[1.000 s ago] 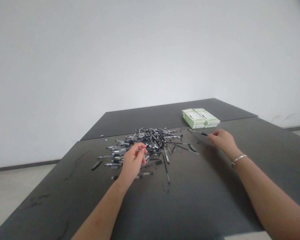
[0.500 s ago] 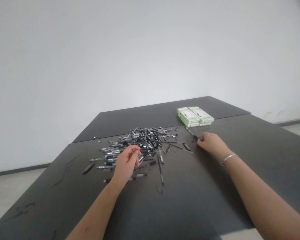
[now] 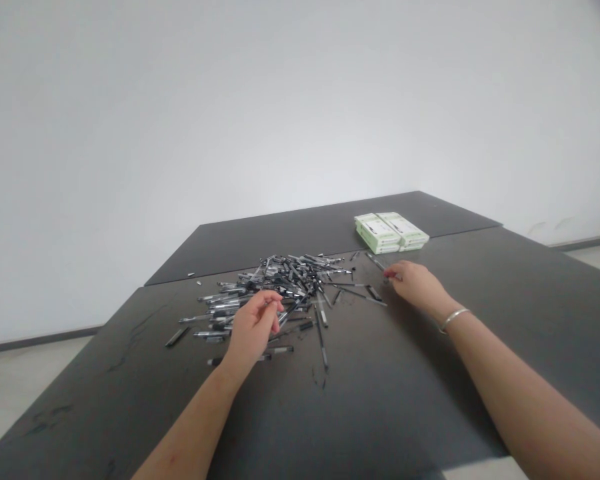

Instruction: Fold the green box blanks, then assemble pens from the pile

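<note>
Pens and pen parts lie in a loose heap on the dark table, spread from the left of the scene toward the middle. The left hand sits at the near edge of the heap with fingers curled in and fingertips drawn together near the thumb; something thin and dark seems pinched there, but it is too small to tell what, so I cannot tell whether the hand holds anything. Loose barrels lie just left of it, and one long thin refill lies just to its right, pointing toward the near side.

The right hand rests on the table to the right of the heap, knuckles up, with a bracelet at the wrist. Its fingertips close narrowly on the near end of a single pen, which runs from them toward the far left and lies low against the table. The pen sits between the heap and two pale green boxes that stand side by side, farther off and a little to the right of the hand
</note>
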{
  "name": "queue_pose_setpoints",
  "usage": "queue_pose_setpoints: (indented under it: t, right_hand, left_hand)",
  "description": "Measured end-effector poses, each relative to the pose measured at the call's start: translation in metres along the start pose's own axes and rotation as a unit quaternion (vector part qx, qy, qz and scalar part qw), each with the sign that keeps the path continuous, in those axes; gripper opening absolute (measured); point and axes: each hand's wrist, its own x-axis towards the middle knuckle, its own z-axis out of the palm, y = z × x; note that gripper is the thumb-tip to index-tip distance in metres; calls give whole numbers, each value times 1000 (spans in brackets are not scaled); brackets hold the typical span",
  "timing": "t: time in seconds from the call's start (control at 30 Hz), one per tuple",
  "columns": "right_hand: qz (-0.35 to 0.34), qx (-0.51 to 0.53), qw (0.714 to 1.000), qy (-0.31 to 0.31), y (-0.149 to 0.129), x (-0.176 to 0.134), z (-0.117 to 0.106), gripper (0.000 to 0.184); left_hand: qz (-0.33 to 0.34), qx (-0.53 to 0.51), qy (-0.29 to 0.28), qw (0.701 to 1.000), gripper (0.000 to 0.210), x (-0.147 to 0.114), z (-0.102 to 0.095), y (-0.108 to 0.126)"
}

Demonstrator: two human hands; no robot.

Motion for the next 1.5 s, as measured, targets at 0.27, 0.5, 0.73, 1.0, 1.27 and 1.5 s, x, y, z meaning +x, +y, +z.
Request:
queue_pose_setpoints:
  t: [0.27,0.5,0.73,1.0,1.27,1.5]
  right_hand:
    - [-8,-19,999,-39,-6,0,5,27]
    - [-30,-2,998,-51,-17,-1,6,25]
    - [-84,42,995,-39,-38,-6,10,32]
    - [-93,29,995,-37,-56,-3,16,24]
    - [-162,-21,985,-55,-66,7,18,20]
    - [-222,-58,969,-87,-74,8,9,22]
  left_hand:
    - [5,-12,-2,1000,12,-1,0,-2]
    - [10,-13,-2,1000,12,-1,0,-1]
    - [8,-6,-6,1000,12,-1,0,-2]
    - [2,-24,-5,1000,12,-2,2,1]
    - [3,-29,-2,1000,12,-2,2,3]
    - [-9,-20,-14,1000,14,-3,2,2]
